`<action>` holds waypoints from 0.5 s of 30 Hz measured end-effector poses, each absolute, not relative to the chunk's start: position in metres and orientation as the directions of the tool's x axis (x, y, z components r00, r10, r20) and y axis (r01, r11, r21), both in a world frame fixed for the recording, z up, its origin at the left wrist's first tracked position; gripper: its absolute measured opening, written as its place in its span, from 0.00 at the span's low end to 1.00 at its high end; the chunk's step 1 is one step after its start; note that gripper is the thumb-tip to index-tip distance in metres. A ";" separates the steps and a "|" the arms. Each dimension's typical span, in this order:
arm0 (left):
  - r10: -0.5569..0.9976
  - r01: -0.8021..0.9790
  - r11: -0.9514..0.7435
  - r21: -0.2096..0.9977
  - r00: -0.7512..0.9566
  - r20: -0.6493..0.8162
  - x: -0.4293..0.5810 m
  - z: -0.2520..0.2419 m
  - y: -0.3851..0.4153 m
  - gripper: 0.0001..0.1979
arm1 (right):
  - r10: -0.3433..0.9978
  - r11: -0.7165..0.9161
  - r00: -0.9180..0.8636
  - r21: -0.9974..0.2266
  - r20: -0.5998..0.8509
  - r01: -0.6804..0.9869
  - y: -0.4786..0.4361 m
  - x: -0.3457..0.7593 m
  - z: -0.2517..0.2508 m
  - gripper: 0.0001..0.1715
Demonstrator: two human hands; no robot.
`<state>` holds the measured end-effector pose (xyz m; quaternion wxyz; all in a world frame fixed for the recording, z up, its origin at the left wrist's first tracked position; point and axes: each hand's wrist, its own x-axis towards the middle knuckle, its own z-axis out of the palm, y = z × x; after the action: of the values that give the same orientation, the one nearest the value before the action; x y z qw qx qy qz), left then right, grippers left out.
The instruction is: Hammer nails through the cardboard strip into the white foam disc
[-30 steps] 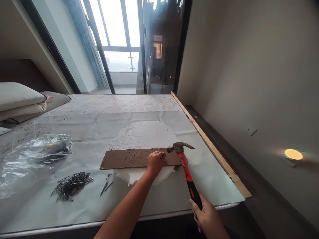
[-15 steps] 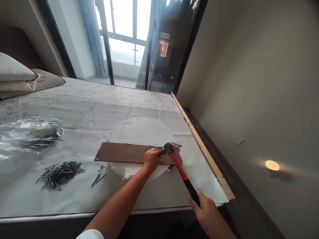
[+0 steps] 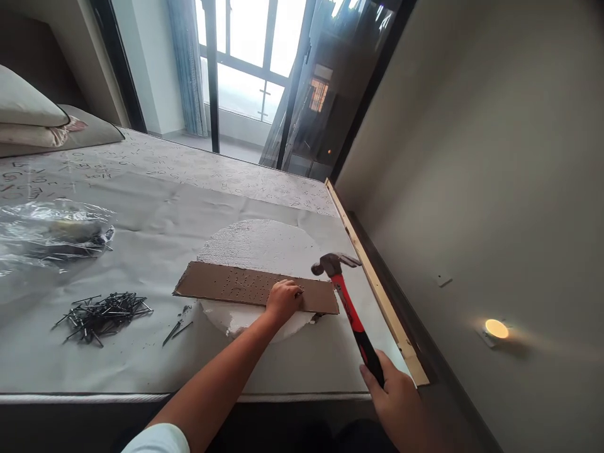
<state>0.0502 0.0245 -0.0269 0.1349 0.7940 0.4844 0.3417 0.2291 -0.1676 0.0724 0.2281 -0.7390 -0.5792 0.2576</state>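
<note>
My left hand (image 3: 283, 302) is closed in a pinch on the brown strip of board (image 3: 202, 280), with the dark end of a nail (image 3: 299, 293) just showing at its fingertips. The board has many small holes or nail heads in rows and lies across a white round foam disc (image 3: 259, 244). In my right hand (image 3: 394, 393) is a claw hammer (image 3: 348, 301) with a red and black handle, gripped near its end. Its head is raised to the right of my left hand, apart from the nail.
A pile of nails (image 3: 104, 314) lies at the left, with a few loose ones (image 3: 175, 331) closer to the disc. Behind the pile is a clear plastic bag (image 3: 51, 233). A wooden rail (image 3: 377, 283) runs along the mattress's right side, near the wall (image 3: 472, 157).
The hammer head has moved away from my left hand, to the right and slightly up. My left hand keeps its place on the board. The view has shifted a little.
</note>
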 end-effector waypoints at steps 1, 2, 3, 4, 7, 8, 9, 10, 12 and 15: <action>0.866 0.642 -0.488 0.591 0.270 0.422 0.048 -0.026 0.025 0.10 | 0.972 -0.221 0.221 -0.628 -0.080 0.746 -0.168 0.228 0.076 0.21; 0.869 0.596 -0.482 0.642 0.231 0.439 0.046 -0.024 0.025 0.13 | 0.970 -0.218 0.237 -0.626 -0.055 0.749 -0.169 0.227 0.077 0.21; 0.867 0.543 -0.482 0.688 0.182 0.464 0.042 -0.022 0.024 0.16 | 0.970 -0.216 0.239 -0.627 -0.048 0.748 -0.169 0.225 0.077 0.21; 0.860 0.489 -0.489 0.722 0.129 0.495 0.038 -0.018 0.023 0.18 | 0.973 -0.210 0.220 -0.632 -0.064 0.746 -0.168 0.223 0.075 0.20; 0.808 0.396 -0.537 0.745 -0.010 0.589 0.026 -0.002 0.017 0.20 | 0.978 -0.201 0.110 -0.634 -0.180 0.747 -0.165 0.219 0.057 0.13; 0.789 0.387 -0.557 0.734 -0.027 0.613 0.022 0.005 0.014 0.19 | 0.974 -0.205 0.094 -0.631 -0.204 0.748 -0.164 0.217 0.050 0.11; 0.773 0.384 -0.576 0.722 -0.030 0.633 0.019 0.012 0.010 0.18 | 0.977 -0.183 0.066 -0.644 -0.201 0.743 -0.163 0.217 0.043 0.12; 0.760 0.382 -0.594 0.708 -0.023 0.650 0.016 0.019 0.005 0.17 | 0.976 -0.182 0.057 -0.643 -0.211 0.744 -0.162 0.217 0.037 0.13; 0.733 0.379 -0.632 0.677 0.006 0.681 0.008 0.032 -0.007 0.15 | 0.968 -0.206 0.064 -0.627 -0.242 0.752 -0.161 0.218 0.027 0.15; 0.697 0.410 -0.661 0.629 0.025 0.716 -0.018 0.040 -0.029 0.13 | 0.958 -0.249 0.092 -0.631 -0.272 0.734 -0.163 0.220 0.011 0.18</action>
<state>-0.0181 -0.0291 0.0399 0.1244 0.7051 0.3926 0.5773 0.2196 -0.1627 0.0114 0.1703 -0.7189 -0.5885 0.3284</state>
